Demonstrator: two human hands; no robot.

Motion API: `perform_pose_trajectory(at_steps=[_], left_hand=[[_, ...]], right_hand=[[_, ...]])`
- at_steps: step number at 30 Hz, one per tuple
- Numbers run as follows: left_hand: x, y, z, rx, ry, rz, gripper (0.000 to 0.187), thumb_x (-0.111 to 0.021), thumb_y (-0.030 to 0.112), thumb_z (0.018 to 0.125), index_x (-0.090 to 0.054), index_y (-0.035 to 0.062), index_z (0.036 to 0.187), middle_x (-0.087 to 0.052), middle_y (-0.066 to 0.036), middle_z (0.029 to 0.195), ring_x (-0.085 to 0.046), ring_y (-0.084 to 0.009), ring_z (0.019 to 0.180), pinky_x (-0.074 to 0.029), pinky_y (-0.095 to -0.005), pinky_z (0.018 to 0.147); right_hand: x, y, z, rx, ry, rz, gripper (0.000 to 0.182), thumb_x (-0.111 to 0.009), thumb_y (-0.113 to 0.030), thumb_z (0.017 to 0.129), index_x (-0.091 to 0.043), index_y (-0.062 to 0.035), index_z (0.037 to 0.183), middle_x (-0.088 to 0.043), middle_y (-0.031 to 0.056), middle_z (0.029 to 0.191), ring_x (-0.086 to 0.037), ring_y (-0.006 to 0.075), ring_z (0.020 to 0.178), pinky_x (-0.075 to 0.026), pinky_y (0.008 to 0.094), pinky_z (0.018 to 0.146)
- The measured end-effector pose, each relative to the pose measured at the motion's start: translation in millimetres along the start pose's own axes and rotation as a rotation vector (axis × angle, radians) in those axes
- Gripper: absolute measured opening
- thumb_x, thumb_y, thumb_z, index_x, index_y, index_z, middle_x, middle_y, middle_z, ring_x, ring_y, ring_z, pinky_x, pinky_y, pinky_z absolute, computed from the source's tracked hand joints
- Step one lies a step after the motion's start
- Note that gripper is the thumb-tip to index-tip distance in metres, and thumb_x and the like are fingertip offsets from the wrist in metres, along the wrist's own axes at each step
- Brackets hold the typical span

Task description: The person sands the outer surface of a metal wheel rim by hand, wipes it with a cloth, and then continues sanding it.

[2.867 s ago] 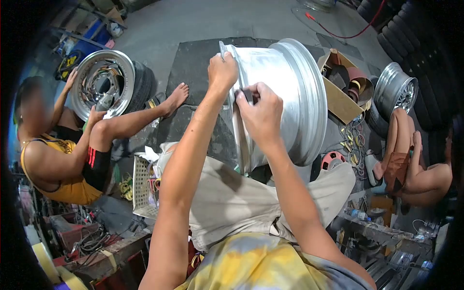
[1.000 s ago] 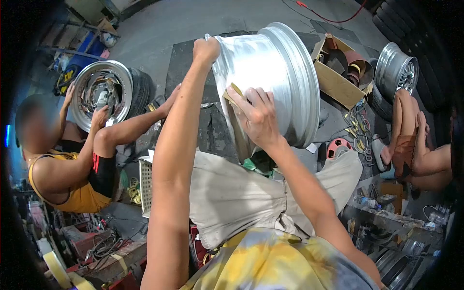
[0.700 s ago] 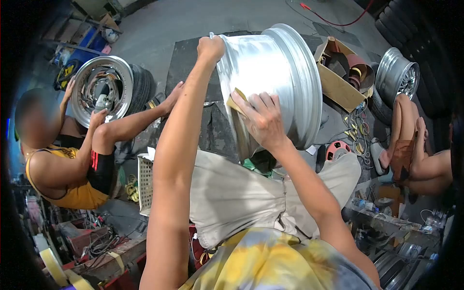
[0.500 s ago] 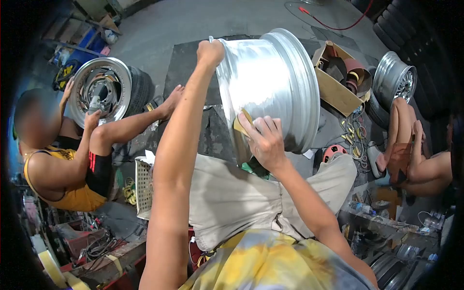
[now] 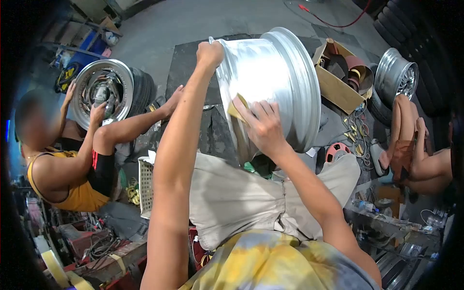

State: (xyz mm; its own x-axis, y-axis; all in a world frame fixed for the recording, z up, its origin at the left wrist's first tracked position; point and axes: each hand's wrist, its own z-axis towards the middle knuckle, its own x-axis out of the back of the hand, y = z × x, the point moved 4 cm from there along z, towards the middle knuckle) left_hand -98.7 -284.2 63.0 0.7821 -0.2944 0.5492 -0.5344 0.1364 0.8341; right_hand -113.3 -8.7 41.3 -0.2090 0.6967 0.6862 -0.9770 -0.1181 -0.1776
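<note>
The large silver metal wheel barrel [image 5: 263, 72] stands on its round edges before your knees, over the dark flat mat [image 5: 181, 67] on the floor, set in from the mat's left edge. Its long axis runs left to right, its narrow lip facing left and its broad stepped flange [image 5: 309, 92] facing right. Your left hand [image 5: 210, 53] is closed over the far part of the left lip. Your right hand [image 5: 265, 124] holds a small tan folded pad [image 5: 238, 107] in a narrow grip, thumb and fingers closed on it, against the barrel beside that same lip, nearer to you; its other fingers are loosely curled. Just beyond the flange, an open brown cardboard box [image 5: 338, 92] holds curled brown and dark sheets. Left of your leg is a cream perforated plastic basket [image 5: 145, 186]. Farther left, a person in a yellow sleeveless top [image 5: 72, 186] holds a tool at a polished wheel with a black tyre [image 5: 104, 89]; at the right, a silver spoked wheel [image 5: 394, 72] stands near a seated person's bare legs [image 5: 402, 121].
</note>
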Motion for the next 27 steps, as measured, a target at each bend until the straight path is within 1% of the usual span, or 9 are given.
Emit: perform_pose_trajectory(at_steps=[2, 4, 8, 10, 14, 17, 20, 24, 27], left_hand=[[2, 5, -2, -0.027, 0.047, 0.026, 0.055, -0.050, 0.027, 0.098, -0.061, -0.0180, 0.126, -0.062, -0.038, 0.132, -0.061, -0.0465, 0.128, -0.048, -0.0462, 0.108], [2, 6, -6, -0.022, 0.026, 0.019, 0.054, -0.050, 0.027, 0.098, -0.062, -0.0179, 0.125, -0.063, -0.038, 0.130, -0.062, -0.0464, 0.127, -0.048, -0.0463, 0.107], [3, 7, -7, 0.013, 0.000, -0.031, 0.053, -0.050, 0.025, 0.095, -0.064, -0.0179, 0.122, -0.064, -0.038, 0.128, -0.063, -0.0469, 0.125, -0.049, -0.0461, 0.106], [0, 2, -2, -0.002, 0.013, -0.026, 0.053, -0.050, 0.026, 0.095, -0.064, -0.0180, 0.122, -0.064, -0.038, 0.128, -0.063, -0.0469, 0.125, -0.049, -0.0460, 0.106], [-4, -6, 6, 0.006, -0.011, -0.052, 0.054, -0.050, 0.026, 0.095, -0.063, -0.0183, 0.123, -0.064, -0.038, 0.128, -0.062, -0.0468, 0.126, -0.048, -0.0458, 0.107], [-3, -4, 1, 0.020, -0.005, -0.074, 0.054, -0.051, 0.026, 0.095, -0.063, -0.0191, 0.123, -0.064, -0.039, 0.128, -0.061, -0.0475, 0.127, -0.047, -0.0462, 0.109], [0, 2, -6, 0.004, 0.029, -0.059, 0.055, -0.050, 0.026, 0.095, -0.062, -0.0197, 0.123, -0.063, -0.039, 0.129, -0.061, -0.0475, 0.127, -0.047, -0.0460, 0.109], [1, 1, -6, -0.014, 0.054, -0.054, 0.054, -0.050, 0.026, 0.096, -0.063, -0.0189, 0.123, -0.063, -0.039, 0.129, -0.062, -0.0466, 0.126, -0.047, -0.0464, 0.108], [1, 4, -11, -0.009, 0.003, -0.092, 0.053, -0.049, 0.025, 0.096, -0.064, -0.0183, 0.121, -0.064, -0.039, 0.127, -0.063, -0.0478, 0.123, -0.049, -0.0472, 0.105]], right_hand=[[5, -1, -20, 0.023, -0.003, -0.037, 0.054, -0.070, -0.013, 0.084, -0.067, -0.0076, 0.137, -0.055, 0.0025, 0.093, -0.055, 0.0215, 0.090, -0.039, 0.0379, 0.079], [8, -2, -29, -0.018, -0.108, -0.029, 0.054, -0.069, -0.013, 0.085, -0.065, -0.0068, 0.138, -0.057, 0.0026, 0.094, -0.056, 0.0214, 0.090, -0.038, 0.0379, 0.078], [-1, 0, 9, -0.065, 0.078, 0.028, 0.048, -0.067, -0.012, 0.088, -0.067, -0.0054, 0.135, -0.051, 0.0028, 0.086, -0.052, 0.0209, 0.083, -0.037, 0.0383, 0.077], [1, -8, 0, -0.096, 0.088, 0.038, 0.047, -0.067, -0.011, 0.089, -0.068, -0.0053, 0.135, -0.051, 0.0033, 0.085, -0.053, 0.0215, 0.083, -0.037, 0.0387, 0.077], [-2, -9, -25, -0.163, -0.085, 0.076, 0.049, -0.066, -0.010, 0.089, -0.065, -0.0067, 0.138, -0.058, 0.0054, 0.091, -0.057, 0.0236, 0.089, -0.038, 0.0403, 0.080], [-10, 8, 22, -0.111, 0.033, 0.000, 0.053, -0.068, -0.012, 0.087, -0.063, -0.0075, 0.140, -0.057, 0.0054, 0.092, -0.056, 0.0235, 0.090, -0.038, 0.0405, 0.081], [-8, 6, 19, -0.073, 0.035, -0.006, 0.055, -0.070, -0.013, 0.086, -0.064, -0.0079, 0.140, -0.057, 0.0055, 0.093, -0.056, 0.0236, 0.090, -0.039, 0.0403, 0.081], [2, 1, -26, -0.082, -0.062, 0.009, 0.057, -0.072, -0.015, 0.085, -0.064, -0.0071, 0.141, -0.057, 0.0051, 0.092, -0.056, 0.0237, 0.090, -0.037, 0.0394, 0.079], [-12, 9, 9, -0.126, 0.060, 0.044, 0.053, -0.071, -0.013, 0.087, -0.065, -0.0052, 0.139, -0.056, 0.0057, 0.089, -0.057, 0.0236, 0.088, -0.036, 0.0399, 0.078]])
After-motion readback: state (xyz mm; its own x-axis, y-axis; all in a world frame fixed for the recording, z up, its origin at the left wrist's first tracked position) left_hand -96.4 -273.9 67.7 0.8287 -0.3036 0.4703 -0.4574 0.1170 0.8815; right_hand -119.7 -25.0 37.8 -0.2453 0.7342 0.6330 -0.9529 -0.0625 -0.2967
